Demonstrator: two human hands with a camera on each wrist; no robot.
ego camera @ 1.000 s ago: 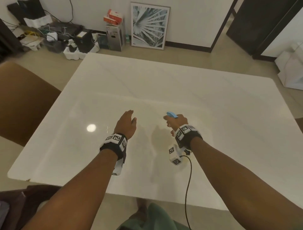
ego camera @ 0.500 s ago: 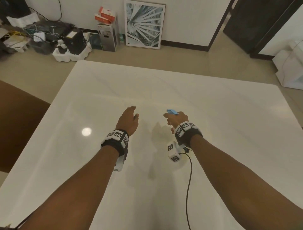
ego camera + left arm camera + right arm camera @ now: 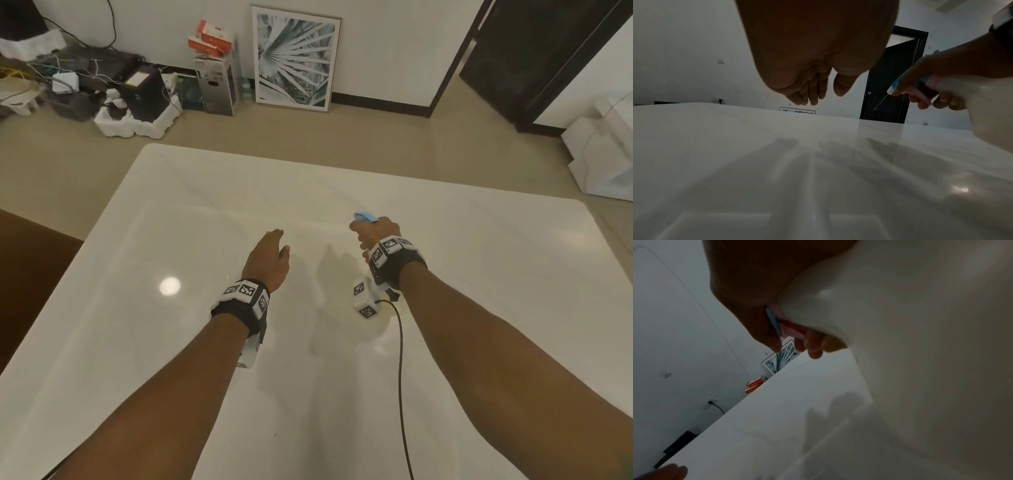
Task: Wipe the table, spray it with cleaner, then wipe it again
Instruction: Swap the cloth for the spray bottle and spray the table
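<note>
My right hand (image 3: 371, 231) grips a spray bottle above the middle of the white glossy table (image 3: 479, 260). Only the bottle's blue nozzle (image 3: 365, 217) shows past my knuckles in the head view, aimed away from me. In the left wrist view the spray bottle (image 3: 990, 113) has a white body, and a thin stream leaves its tip toward the table. Its body fills the right wrist view (image 3: 920, 337), with my fingers (image 3: 816, 345) curled round the trigger. My left hand (image 3: 278, 244) hovers palm down to the left of it, fingers straight, holding nothing. No cloth is in view.
A brown chair (image 3: 27, 274) stands at the table's left edge. Beyond the far edge, a framed picture (image 3: 296, 58) leans on the wall beside boxes and cables (image 3: 137, 99) on the floor. White foam pieces (image 3: 609, 161) sit at the right. A black cable (image 3: 400, 359) hangs from my right wrist.
The view has shifted forward over the table and both hands have reached slightly farther. The right hand keeps its grip on the bottle; the left stays flat and empty.
</note>
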